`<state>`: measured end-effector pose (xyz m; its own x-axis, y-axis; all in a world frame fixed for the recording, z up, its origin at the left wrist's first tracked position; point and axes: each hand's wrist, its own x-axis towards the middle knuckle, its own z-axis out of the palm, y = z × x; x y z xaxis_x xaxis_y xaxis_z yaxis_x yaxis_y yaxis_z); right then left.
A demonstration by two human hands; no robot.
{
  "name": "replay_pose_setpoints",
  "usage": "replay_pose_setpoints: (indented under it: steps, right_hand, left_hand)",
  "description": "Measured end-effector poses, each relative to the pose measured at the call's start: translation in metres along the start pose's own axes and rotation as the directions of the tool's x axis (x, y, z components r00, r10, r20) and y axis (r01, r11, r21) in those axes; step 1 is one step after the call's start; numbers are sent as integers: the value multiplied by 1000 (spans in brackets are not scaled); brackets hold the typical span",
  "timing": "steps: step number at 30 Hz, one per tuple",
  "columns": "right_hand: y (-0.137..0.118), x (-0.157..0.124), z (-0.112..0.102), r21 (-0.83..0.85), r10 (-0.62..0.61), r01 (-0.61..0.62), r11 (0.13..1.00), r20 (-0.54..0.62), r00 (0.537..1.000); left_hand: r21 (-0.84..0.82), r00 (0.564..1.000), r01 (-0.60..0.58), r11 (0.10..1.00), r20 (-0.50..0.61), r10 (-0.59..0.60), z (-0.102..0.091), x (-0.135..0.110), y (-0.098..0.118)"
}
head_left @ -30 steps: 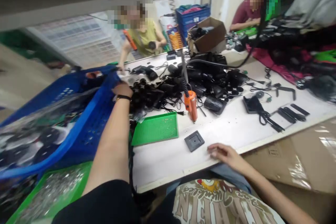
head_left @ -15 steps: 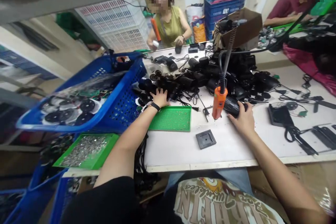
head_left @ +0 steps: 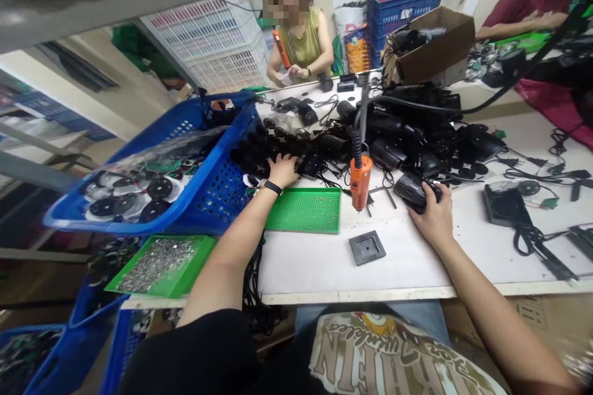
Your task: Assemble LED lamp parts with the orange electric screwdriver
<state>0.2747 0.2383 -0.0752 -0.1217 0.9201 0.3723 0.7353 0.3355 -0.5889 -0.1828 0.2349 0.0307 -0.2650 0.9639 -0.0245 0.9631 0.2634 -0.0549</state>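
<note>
From where I stand, the person's right hand [head_left: 428, 217] is closed around a black plastic device [head_left: 410, 191], fingers wrapped over its end, and the device sits on the white workbench [head_left: 315, 274]. The left hand [head_left: 282, 170] lies open and palm-down, not gripping anything I can make out, its fingers on a heap of black corded parts [head_left: 296, 148]. A black wristband [head_left: 272, 187] circles that wrist.

Just below the left hand is a green perforated tray [head_left: 303, 210] dotted with tiny screws. Left of that hand, a blue plastic basket [head_left: 217, 182] holds a clear bag of black discs. Between the two hands, an orange electric screwdriver [head_left: 360, 182] hangs upright, its tip just above the bench. Nearer the right hand, a dark square plate [head_left: 367, 247] lies flat. Across the bench, a co-worker's hands [head_left: 290, 74] hold something small and pale.
</note>
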Motion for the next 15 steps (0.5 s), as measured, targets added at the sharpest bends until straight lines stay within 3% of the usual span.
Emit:
replay_pose_setpoints:
  steps: [5,7,9,11,13,15]
  right_hand:
    - [-1,9,-11,317,249,-244,916,24,968]
    - [2,5,-19,349,331,-327,878,50,942]
    - [3,-7,-31,405,378,-391,827,115,919]
    - [2,-23,-46,462,380,-428,776,199,903]
    - [-1,-40,-66,503,354,-446,740,273,895]
    - [-3,-53,-88,534,300,-438,723,328,896]
  left_hand:
    - [-20,997,-74,997,-20,73,-10,-34,36]
    - [-28,984,-159,987,-85,156,-17,-64,50]
    - [-100,964,-266,959,-43,263,-24,-100,61]
    - [-261,924,-351,899,57,377,-31,-138,71]
    - [-470,838,-406,784,152,525,-38,-170,83]
    - [-640,755,-399,657,178,631,-40,-191,99]
